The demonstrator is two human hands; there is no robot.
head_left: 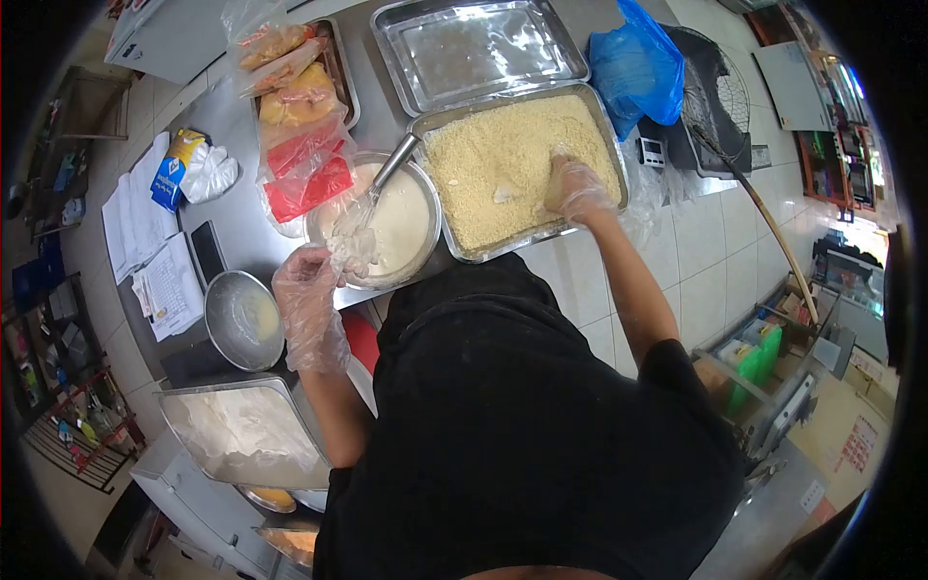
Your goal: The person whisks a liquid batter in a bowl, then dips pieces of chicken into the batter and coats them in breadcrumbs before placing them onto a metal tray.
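Observation:
My left hand (314,280), in a clear plastic glove, is at the near-left rim of a metal bowl (433,227) of pale batter (401,227). Its fingers are bunched at a batter-coated lump (354,251), and I cannot tell what this is. A whisk (394,161) leans in the bowl, its wires in the batter beside that lump. On the right, my gloved right hand (580,191) reaches down into a metal tray (623,184) of breadcrumbs (483,155). Crumbs cover its fingertips and hide how they are bent. A small whitish piece (503,195) lies in the crumbs.
Behind the crumbs is a shiny metal tray (474,53), with a blue plastic bag (633,68) to its right. Bagged food (300,92) lies back left. Papers (169,280), a phone (207,247) and a smaller bowl (244,319) are left; a flour tray (242,430) stands near.

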